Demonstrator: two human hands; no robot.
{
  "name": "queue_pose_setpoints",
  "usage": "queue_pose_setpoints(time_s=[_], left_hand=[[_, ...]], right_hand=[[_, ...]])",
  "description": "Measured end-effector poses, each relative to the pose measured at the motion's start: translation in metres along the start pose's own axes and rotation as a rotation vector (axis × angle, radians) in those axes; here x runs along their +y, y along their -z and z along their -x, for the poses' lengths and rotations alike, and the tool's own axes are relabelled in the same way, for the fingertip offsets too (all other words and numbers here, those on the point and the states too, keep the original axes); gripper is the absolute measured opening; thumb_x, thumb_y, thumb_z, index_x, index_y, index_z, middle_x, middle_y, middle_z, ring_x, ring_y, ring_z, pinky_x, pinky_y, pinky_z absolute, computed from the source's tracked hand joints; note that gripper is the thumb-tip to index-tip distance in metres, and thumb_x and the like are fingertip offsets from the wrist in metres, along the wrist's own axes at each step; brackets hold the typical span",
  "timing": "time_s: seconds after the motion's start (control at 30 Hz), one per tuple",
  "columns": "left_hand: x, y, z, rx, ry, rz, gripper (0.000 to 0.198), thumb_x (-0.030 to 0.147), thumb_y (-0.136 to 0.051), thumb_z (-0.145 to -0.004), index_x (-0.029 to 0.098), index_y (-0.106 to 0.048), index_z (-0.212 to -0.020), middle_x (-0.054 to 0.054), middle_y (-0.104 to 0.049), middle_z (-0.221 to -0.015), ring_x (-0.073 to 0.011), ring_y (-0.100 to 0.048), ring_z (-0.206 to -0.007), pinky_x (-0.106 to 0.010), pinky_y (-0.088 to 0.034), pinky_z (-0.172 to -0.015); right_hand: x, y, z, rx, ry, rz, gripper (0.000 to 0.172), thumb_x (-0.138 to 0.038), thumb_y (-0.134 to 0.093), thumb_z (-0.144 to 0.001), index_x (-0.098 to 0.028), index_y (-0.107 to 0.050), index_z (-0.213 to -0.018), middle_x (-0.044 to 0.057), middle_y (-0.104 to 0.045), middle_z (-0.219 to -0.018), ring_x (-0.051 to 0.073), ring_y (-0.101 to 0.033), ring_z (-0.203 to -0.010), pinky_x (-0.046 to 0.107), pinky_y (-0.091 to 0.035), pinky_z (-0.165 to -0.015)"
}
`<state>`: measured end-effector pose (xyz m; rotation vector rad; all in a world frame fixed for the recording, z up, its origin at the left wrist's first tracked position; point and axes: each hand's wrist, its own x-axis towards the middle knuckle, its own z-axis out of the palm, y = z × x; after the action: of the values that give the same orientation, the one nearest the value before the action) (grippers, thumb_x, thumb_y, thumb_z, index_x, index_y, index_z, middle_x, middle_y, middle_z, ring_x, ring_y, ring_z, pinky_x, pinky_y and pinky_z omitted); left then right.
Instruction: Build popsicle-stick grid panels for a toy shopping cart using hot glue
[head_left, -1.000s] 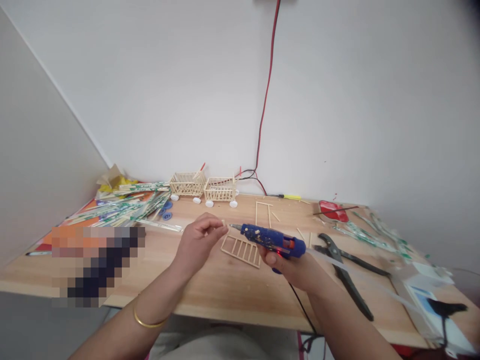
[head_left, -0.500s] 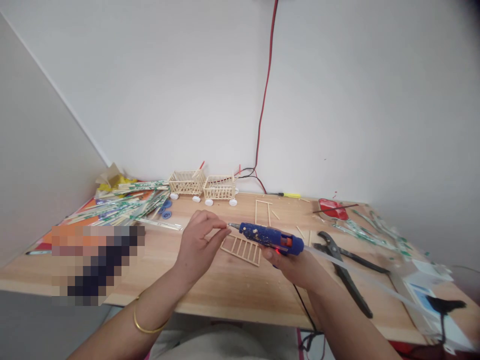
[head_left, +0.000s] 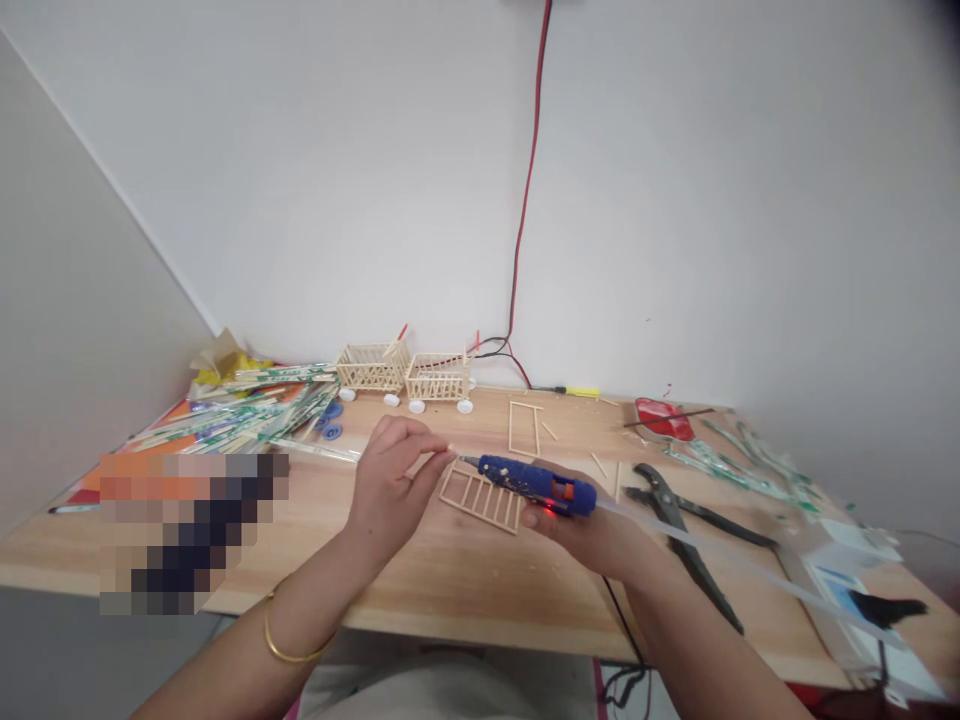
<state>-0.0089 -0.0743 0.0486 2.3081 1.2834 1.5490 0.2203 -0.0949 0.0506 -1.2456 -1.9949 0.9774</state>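
My right hand (head_left: 592, 530) is wrapped round a blue hot glue gun (head_left: 525, 482), its nozzle pointing left and a red light glowing on its side. A long translucent glue stick (head_left: 697, 540) runs out of its back end. My left hand (head_left: 394, 485) is closed in a pinch just off the nozzle tip; what sits between thumb and fingers is too small to make out. Below the gun, a ladder-like stick frame (head_left: 480, 503) lies flat on the wooden table (head_left: 420, 590). Behind it lies a plain rectangular stick frame (head_left: 511, 430).
Two small stick carts (head_left: 373, 368) with white wheels stand near the wall. Packaged sticks (head_left: 255, 410) and blue wheels (head_left: 331, 431) lie at left. Black pliers (head_left: 686, 540), a red pouch (head_left: 664, 420) and torn wrappers (head_left: 739, 470) lie at right. A yellow-handled tool (head_left: 581, 392) rests at the back.
The glue gun has shifted slightly left and down, its nozzle a little apart from my left fingertips. My left hand has moved slightly left, still pinched.
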Motion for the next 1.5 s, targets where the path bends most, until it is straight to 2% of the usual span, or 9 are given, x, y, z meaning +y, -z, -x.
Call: queue_pose_setpoints(time_s=[0.2, 0.4, 0.53, 0.63, 0.73, 0.83, 1.03, 1.2, 1.5], left_hand=[[0.000, 0.022, -0.008, 0.018, 0.175, 0.152, 0.005, 0.023, -0.061, -0.080, 0.021, -0.064, -0.076, -0.001, -0.059, -0.078, -0.0157, -0.054, -0.078, -0.030, -0.041, -0.074], [-0.010, 0.028, -0.011, 0.146, 0.560, 0.583, 0.011, 0.028, -0.069, -0.072, 0.019, -0.064, -0.068, 0.001, -0.058, -0.071, -0.0126, -0.051, -0.070, -0.027, -0.041, -0.070], [-0.013, 0.017, -0.007, 0.008, 0.883, 0.948, 0.016, 0.027, -0.075, -0.065, 0.015, -0.065, -0.065, 0.001, -0.057, -0.067, -0.0088, -0.049, -0.063, -0.023, -0.041, -0.061], [-0.014, 0.010, -0.004, -0.043, 1.003, 1.137, 0.015, 0.024, -0.076, -0.065, 0.013, -0.065, -0.064, 0.000, -0.057, -0.067, -0.0072, -0.050, -0.063, -0.020, -0.042, -0.059], [-0.014, 0.006, -0.002, -0.093, 1.047, 1.227, 0.015, 0.022, -0.075, -0.068, 0.012, -0.065, -0.065, 0.000, -0.057, -0.065, -0.0068, -0.050, -0.061, -0.020, -0.043, -0.059], [-0.010, 0.003, 0.000, -0.162, 1.074, 1.280, 0.014, 0.021, -0.075, -0.068, 0.011, -0.066, -0.066, -0.001, -0.059, -0.065, -0.0069, -0.051, -0.061, -0.020, -0.044, -0.059], [0.003, -0.002, 0.003, -0.275, 1.118, 1.384, 0.013, 0.021, -0.075, -0.068, 0.012, -0.070, -0.075, -0.003, -0.061, -0.067, -0.0084, -0.053, -0.063, -0.021, -0.044, -0.062], [0.008, 0.000, 0.007, -0.295, 1.141, 1.480, 0.014, 0.022, -0.076, -0.067, 0.012, -0.069, -0.073, -0.003, -0.061, -0.072, -0.0096, -0.054, -0.067, -0.023, -0.046, -0.066], [0.014, -0.005, 0.017, -0.296, 1.207, 1.601, 0.017, 0.023, -0.078, -0.064, 0.014, -0.064, -0.068, 0.000, -0.054, -0.066, -0.0091, -0.050, -0.062, -0.024, -0.043, -0.060]], right_hand=[[0.058, 0.039, -0.007, 0.252, -0.066, 0.643, 0.030, -0.040, -0.065, -0.073, -0.017, -0.051, -0.086, 0.008, -0.054, -0.091, 0.019, -0.053, -0.074, 0.028, -0.038, -0.061], [0.105, 0.075, -0.004, 0.069, -0.158, 0.758, 0.015, -0.026, -0.059, -0.073, -0.015, -0.055, -0.083, 0.009, -0.057, -0.085, 0.020, -0.054, -0.078, 0.029, -0.038, -0.068], [0.121, 0.073, 0.003, 0.007, -0.161, 0.663, 0.016, -0.026, -0.058, -0.073, -0.016, -0.056, -0.084, 0.008, -0.058, -0.085, 0.019, -0.054, -0.076, 0.028, -0.040, -0.068], [0.126, 0.075, 0.007, -0.016, -0.168, 0.650, 0.024, -0.030, -0.061, -0.072, -0.014, -0.059, -0.089, 0.009, -0.059, -0.089, 0.020, -0.056, -0.077, 0.030, -0.042, -0.070], [0.109, 0.077, 0.005, 0.049, -0.090, 0.673, 0.029, -0.029, -0.064, -0.072, -0.014, -0.062, -0.097, 0.011, -0.059, -0.094, 0.023, -0.057, -0.084, 0.034, -0.043, -0.075], [0.062, 0.068, -0.003, 0.202, 0.123, 0.608, 0.015, -0.023, -0.054, -0.082, -0.017, -0.064, -0.092, 0.009, -0.060, -0.091, 0.020, -0.056, -0.083, 0.033, -0.044, -0.076], [-0.023, 0.022, -0.032, 0.101, 0.616, 0.258, 0.010, -0.019, -0.053, -0.087, -0.019, -0.063, -0.089, 0.005, -0.060, -0.085, 0.013, -0.056, -0.077, 0.025, -0.047, -0.068], [-0.032, -0.003, -0.054, 0.028, 0.769, 0.188, 0.009, -0.018, -0.053, -0.086, -0.019, -0.061, -0.089, 0.005, -0.062, -0.082, 0.013, -0.056, -0.077, 0.025, -0.048, -0.069], [-0.030, -0.022, -0.055, 0.077, 0.818, 0.049, 0.008, -0.016, -0.057, -0.082, -0.020, -0.063, -0.085, 0.003, -0.056, -0.082, 0.011, -0.056, -0.073, 0.022, -0.046, -0.063]])
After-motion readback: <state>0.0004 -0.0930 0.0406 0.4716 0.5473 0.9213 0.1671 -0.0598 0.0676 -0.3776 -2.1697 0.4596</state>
